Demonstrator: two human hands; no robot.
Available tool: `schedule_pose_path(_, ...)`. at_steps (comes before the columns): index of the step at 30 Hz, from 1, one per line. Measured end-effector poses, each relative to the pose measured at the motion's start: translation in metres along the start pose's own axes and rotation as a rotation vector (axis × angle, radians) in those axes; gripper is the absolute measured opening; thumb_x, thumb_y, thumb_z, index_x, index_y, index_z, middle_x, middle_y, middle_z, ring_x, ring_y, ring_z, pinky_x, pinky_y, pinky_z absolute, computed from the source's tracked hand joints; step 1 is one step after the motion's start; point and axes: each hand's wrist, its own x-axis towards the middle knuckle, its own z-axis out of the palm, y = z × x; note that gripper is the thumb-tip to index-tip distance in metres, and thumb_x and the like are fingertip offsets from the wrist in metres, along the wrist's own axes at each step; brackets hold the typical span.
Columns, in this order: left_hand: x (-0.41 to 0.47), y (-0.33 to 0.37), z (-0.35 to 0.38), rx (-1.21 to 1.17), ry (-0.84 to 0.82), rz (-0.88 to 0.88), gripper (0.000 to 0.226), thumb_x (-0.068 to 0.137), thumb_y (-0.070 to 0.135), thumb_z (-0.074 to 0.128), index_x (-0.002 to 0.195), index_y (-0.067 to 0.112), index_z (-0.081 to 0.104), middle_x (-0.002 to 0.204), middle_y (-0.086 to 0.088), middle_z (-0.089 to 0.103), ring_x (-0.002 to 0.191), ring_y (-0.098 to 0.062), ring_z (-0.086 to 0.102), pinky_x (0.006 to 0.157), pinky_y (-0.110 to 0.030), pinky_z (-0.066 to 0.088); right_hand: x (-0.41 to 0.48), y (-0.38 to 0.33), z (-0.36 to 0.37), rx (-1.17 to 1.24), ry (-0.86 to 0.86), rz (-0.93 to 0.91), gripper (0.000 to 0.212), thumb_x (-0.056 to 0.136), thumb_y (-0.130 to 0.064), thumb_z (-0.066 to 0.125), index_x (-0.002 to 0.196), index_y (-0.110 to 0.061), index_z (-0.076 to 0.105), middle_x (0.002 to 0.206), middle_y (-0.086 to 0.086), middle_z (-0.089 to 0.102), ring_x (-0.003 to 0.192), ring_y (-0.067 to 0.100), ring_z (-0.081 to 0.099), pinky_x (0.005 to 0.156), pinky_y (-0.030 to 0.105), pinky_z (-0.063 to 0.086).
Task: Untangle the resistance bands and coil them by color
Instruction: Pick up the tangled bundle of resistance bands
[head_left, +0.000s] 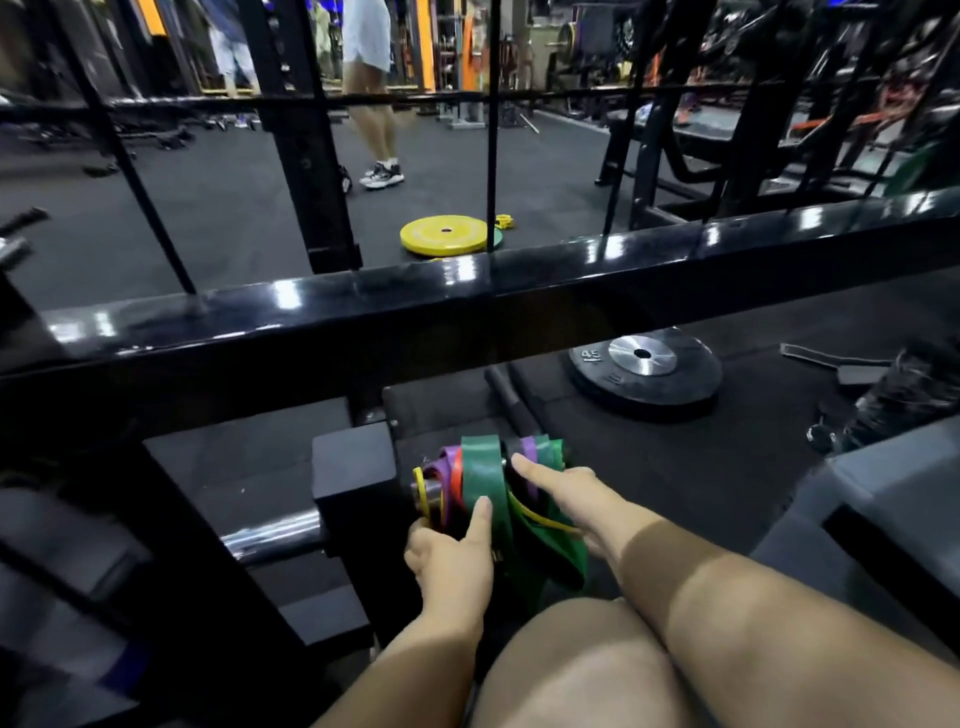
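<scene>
Green and purple bands (483, 483) tangle on a peg (421, 491); our left hand (452, 561) and right hand (566, 493) each press one straight forefinger there, grip unclear.

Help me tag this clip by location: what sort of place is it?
A gym, likely its free-weights area: a yellow weight plate and a black plate marked 45 lie on the floor, with resistance bands bunched on a rack peg.

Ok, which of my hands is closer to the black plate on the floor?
Right. The right hand is at the bands, with the black plate beyond it and to its right. The left hand is on the bands' left side, farther off.
</scene>
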Motion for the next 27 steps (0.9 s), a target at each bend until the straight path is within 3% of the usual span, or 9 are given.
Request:
schedule_pose_path(2, 0.003, 0.0, 0.004, -0.1, 0.01, -0.066, 0.089, 0.079, 0.047, 0.072, 0.141, 0.003, 0.027, 0.142, -0.017, 0.033, 0.128, -0.032, 0.04, 0.104, -0.036, 0.033, 0.004, 0.001, -0.003, 0.014, -0.065, 0.011, 0.143, 0.033, -0.08, 0.079, 0.149, -0.009, 0.034, 0.149, 0.017, 0.04, 0.133, 0.031, 0.044, 0.109, 0.043, 0.038)
schedule_pose_path(7, 0.006, -0.005, 0.011, -0.272, -0.003, -0.111, 0.082, 0.076, 0.04, 0.079, 0.131, 0.008, 0.028, 0.117, -0.007, 0.048, 0.099, -0.02, 0.048, 0.087, -0.028, 0.036, 0.012, 0.01, -0.004, 0.01, -0.141, 0.027, 0.136, 0.029, -0.081, 0.082, 0.143, -0.02, 0.039, 0.143, 0.003, 0.05, 0.124, 0.023, 0.054, 0.105, 0.043, 0.045)
schedule_pose_path(12, 0.014, -0.008, 0.017, -0.369, -0.123, -0.073, 0.084, 0.053, 0.052, 0.087, 0.118, 0.012, 0.052, 0.107, 0.003, 0.067, 0.103, -0.017, 0.062, 0.096, -0.034, 0.046, 0.012, 0.015, -0.007, -0.039, -0.123, -0.016, 0.141, 0.028, -0.079, 0.083, 0.145, -0.019, 0.033, 0.143, 0.004, 0.048, 0.127, 0.025, 0.051, 0.107, 0.047, 0.042)
schedule_pose_path(14, 0.016, -0.007, 0.016, -0.379, -0.168, -0.072, 0.073, 0.048, 0.058, 0.085, 0.105, 0.019, 0.062, 0.103, -0.001, 0.072, 0.099, -0.022, 0.067, 0.098, -0.044, 0.05, 0.012, 0.016, -0.01, -0.041, -0.136, -0.078, 0.11, 0.045, -0.066, 0.088, 0.133, -0.015, 0.049, 0.127, 0.005, 0.063, 0.113, 0.023, 0.063, 0.101, 0.044, 0.049)
schedule_pose_path(16, 0.021, -0.007, 0.014, -0.416, -0.265, -0.133, 0.083, 0.04, 0.062, 0.087, 0.108, 0.018, 0.066, 0.107, -0.007, 0.072, 0.099, -0.027, 0.068, 0.095, -0.048, 0.051, 0.01, 0.016, -0.012, -0.027, -0.198, -0.147, 0.07, 0.062, -0.049, 0.088, 0.117, -0.014, 0.064, 0.105, 0.004, 0.074, 0.096, 0.019, 0.071, 0.093, 0.04, 0.054)
schedule_pose_path(17, 0.021, -0.005, 0.014, -0.441, -0.345, -0.164, 0.088, 0.038, 0.063, 0.088, 0.11, 0.017, 0.068, 0.108, -0.01, 0.072, 0.1, -0.03, 0.069, 0.095, -0.05, 0.051, 0.011, 0.016, -0.013, -0.024, -0.21, -0.166, 0.067, 0.06, -0.049, 0.087, 0.114, -0.015, 0.066, 0.1, 0.003, 0.076, 0.092, 0.019, 0.073, 0.092, 0.04, 0.055)
schedule_pose_path(21, 0.022, 0.01, 0.014, -0.451, -0.542, -0.202, 0.074, 0.054, 0.058, 0.085, 0.114, 0.018, 0.07, 0.11, -0.013, 0.071, 0.102, -0.034, 0.068, 0.098, -0.053, 0.048, 0.016, 0.02, -0.01, 0.062, -0.197, -0.143, 0.106, 0.041, -0.069, 0.088, 0.128, -0.018, 0.056, 0.114, 0.005, 0.071, 0.101, 0.022, 0.07, 0.092, 0.042, 0.055)
schedule_pose_path(24, 0.019, 0.015, 0.019, -0.425, -0.494, -0.129, 0.044, 0.073, 0.046, 0.076, 0.109, 0.022, 0.069, 0.102, -0.007, 0.074, 0.095, -0.026, 0.07, 0.088, -0.043, 0.054, 0.012, 0.023, -0.009, 0.114, -0.277, -0.145, 0.111, 0.048, -0.061, 0.087, 0.14, -0.018, 0.041, 0.123, 0.003, 0.066, 0.106, 0.017, 0.067, 0.087, 0.032, 0.055)
schedule_pose_path(27, 0.012, 0.016, 0.023, -0.355, -0.474, -0.051, 0.022, 0.084, 0.04, 0.069, 0.101, 0.027, 0.063, 0.097, 0.0, 0.073, 0.094, -0.02, 0.068, 0.084, -0.039, 0.053, 0.016, 0.022, -0.009, 0.098, -0.323, -0.117, 0.117, 0.053, -0.056, 0.091, 0.147, -0.02, 0.032, 0.13, 0.001, 0.062, 0.112, 0.017, 0.064, 0.093, 0.035, 0.053)
